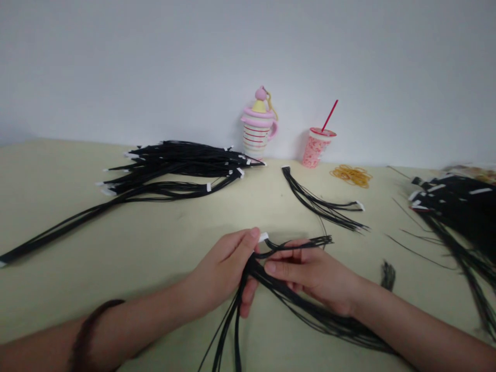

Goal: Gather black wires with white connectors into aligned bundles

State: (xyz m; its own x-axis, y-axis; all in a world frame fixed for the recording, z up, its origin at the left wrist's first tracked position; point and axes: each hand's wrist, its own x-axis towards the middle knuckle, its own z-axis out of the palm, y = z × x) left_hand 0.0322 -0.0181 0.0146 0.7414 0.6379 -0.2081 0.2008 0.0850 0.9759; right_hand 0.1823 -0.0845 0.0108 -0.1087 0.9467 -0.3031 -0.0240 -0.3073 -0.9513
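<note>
In the middle foreground my left hand is closed around a bundle of black wires, thumb on top. A white connector sticks out beside that thumb. My right hand is closed on the same wires just to the right, its thumb and fingers pinching them near the left hand. One short branch with loose ends passes over the right fingers. A longer branch runs under the right wrist, and several strands hang down below the left hand.
Behind on the left lies a pile of black wire bundles with white connectors. A small wire bundle, yellow rubber bands, a pink striped mug and a pink cup with straw are near the wall. More black wires lie right.
</note>
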